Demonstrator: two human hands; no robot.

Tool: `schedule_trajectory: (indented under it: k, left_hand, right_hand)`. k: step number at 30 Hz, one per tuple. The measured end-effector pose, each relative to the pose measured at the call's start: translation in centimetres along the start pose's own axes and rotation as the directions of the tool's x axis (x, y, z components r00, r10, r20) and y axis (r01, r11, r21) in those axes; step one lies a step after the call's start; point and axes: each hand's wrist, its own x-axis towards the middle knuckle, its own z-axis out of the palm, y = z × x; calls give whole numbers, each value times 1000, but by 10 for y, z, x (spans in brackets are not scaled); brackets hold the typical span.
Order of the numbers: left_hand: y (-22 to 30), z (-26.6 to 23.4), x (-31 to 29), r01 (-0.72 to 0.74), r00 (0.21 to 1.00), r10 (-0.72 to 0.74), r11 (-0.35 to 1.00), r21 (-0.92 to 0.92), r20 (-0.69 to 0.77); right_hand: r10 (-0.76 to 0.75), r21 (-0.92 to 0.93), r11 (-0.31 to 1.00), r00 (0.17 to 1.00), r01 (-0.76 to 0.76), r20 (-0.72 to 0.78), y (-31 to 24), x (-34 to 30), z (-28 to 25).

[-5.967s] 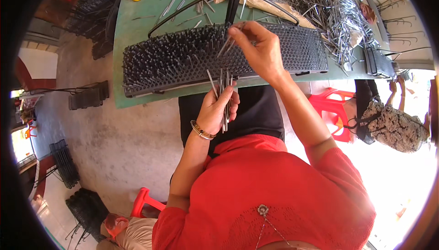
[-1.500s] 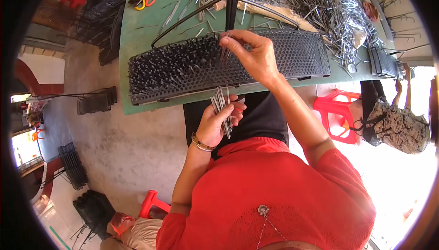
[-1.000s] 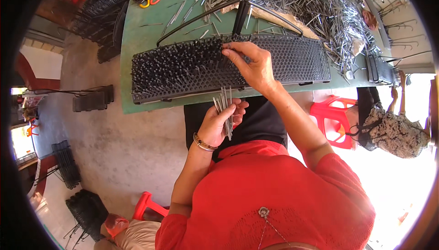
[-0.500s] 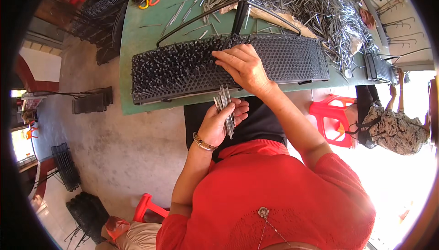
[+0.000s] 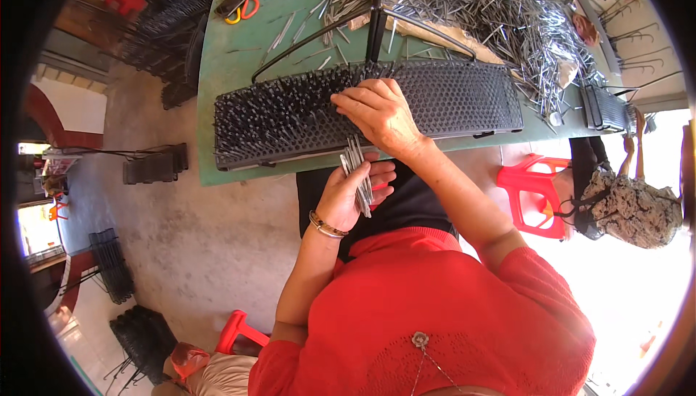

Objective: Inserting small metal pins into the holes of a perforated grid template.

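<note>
A long black perforated panel (image 5: 464, 99) lies along the near edge of the green table. Its left part is filled with upright dark pins (image 5: 272, 117), while the holes on the right side stand bare. My left hand (image 5: 346, 197) is closed round a bundle of thin grey metal pins (image 5: 357, 177), just in front of the panel's near edge. Over the panel's middle, at the border of the filled part, my right hand (image 5: 380, 117) has its fingers pinched together, pointing left. Whatever is between those fingertips is hidden.
A big heap of loose metal pins (image 5: 493, 12) covers the back right of the green table (image 5: 235, 55). A black wire frame (image 5: 375, 26) rises behind the panel. Scissors (image 5: 250, 8) lie back left. A red stool (image 5: 533, 197) and another person (image 5: 627, 204) are at right.
My right hand has shifted slightly left and down over the panel, fingers still pinched. My left hand keeps the bundle in nearly the same place. The whole view has moved a little.
</note>
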Motion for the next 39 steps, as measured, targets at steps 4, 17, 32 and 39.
schedule_trajectory:
  k: [4, 17, 32, 39]
  left_hand:
    - [8, 3, -5, -45, 999, 44, 998, 33, 23]
    - [6, 10, -10, -111, 979, 97, 991, 72, 177]
    - [-4, -23, -13, -181, 983, 182, 981, -73, 14]
    - [-5, -27, -13, -119, 991, 124, 989, -85, 48]
  right_hand:
    - [77, 35, 997, 992, -74, -100, -2, 2, -14]
    - [500, 465, 149, 472, -873, 726, -19, -15, -38]
    - [697, 665, 338, 652, -666, 298, -28, 16, -31]
    - [643, 454, 663, 763, -595, 61, -31, 34, -1]
